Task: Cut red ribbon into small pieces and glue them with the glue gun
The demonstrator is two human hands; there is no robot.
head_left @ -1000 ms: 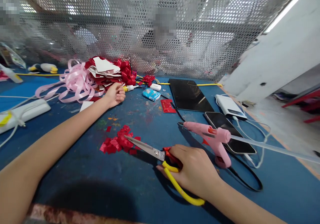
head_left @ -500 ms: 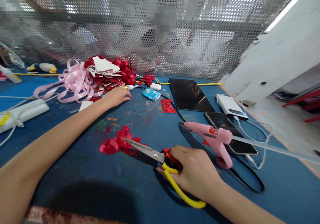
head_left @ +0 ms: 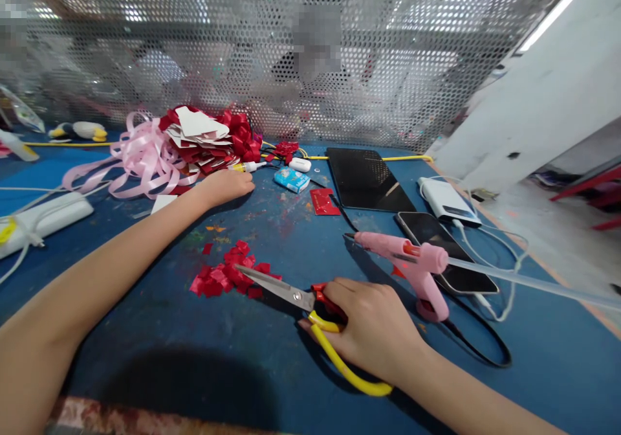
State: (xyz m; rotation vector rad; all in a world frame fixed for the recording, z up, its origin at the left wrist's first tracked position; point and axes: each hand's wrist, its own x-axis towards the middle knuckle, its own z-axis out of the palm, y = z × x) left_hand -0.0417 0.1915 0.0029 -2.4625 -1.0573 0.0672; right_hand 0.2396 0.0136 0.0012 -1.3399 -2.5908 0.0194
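My right hand (head_left: pixel 376 328) is wrapped around the handles of the scissors (head_left: pixel 297 296), one loop red and the other yellow. Their closed blades point left, with the tip over a small heap of cut red ribbon pieces (head_left: pixel 226 274) on the blue table. Farther back on the left, my left hand (head_left: pixel 229 188) rests low with its fingers curled in; whatever they may hold is hidden. Right behind it lie a small white tube with a yellow label (head_left: pixel 248 166) and a pile of red ribbon and white paper pieces (head_left: pixel 201 138).
Pink ribbon (head_left: pixel 140 156) is heaped at back left near a white power strip (head_left: pixel 58 218). To the right stand a pink glue gun (head_left: pixel 410 257), a phone (head_left: pixel 449 254), a power bank (head_left: pixel 449 202) and a black tablet (head_left: pixel 366 179). A perforated metal screen (head_left: pixel 233 66) borders the back.
The view has shifted slightly. My left hand's fingers look more curled in at the same spot. The scissors stay in my right hand, over the red pieces.
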